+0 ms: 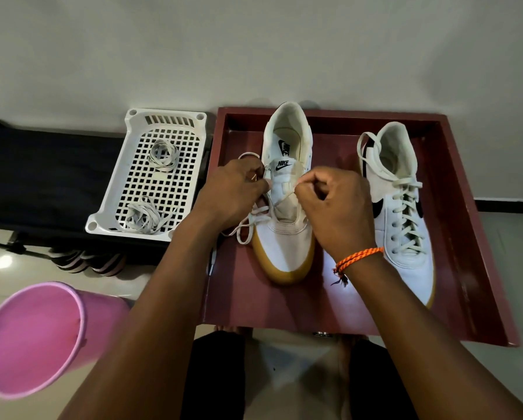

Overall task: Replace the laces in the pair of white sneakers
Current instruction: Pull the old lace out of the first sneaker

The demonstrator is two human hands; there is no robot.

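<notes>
Two white sneakers stand in a dark red tray (454, 237). The left sneaker (286, 237) has a gum sole and a partly undone white lace (248, 222) trailing off its left side. My left hand (233, 192) pinches the lace at the shoe's left eyelets. My right hand (333, 201) pinches the lace at the right side of the tongue. The right sneaker (405, 207) is fully laced and untouched. Two loose bundles of white laces (163, 154) (145, 218) lie in a white perforated basket (133, 165).
The basket rests on a black low bench (42, 177) left of the tray. A pink bucket (39, 338) stands at the front left on the tiled floor. Striped slippers (84, 260) sit under the bench. A pale wall runs behind everything.
</notes>
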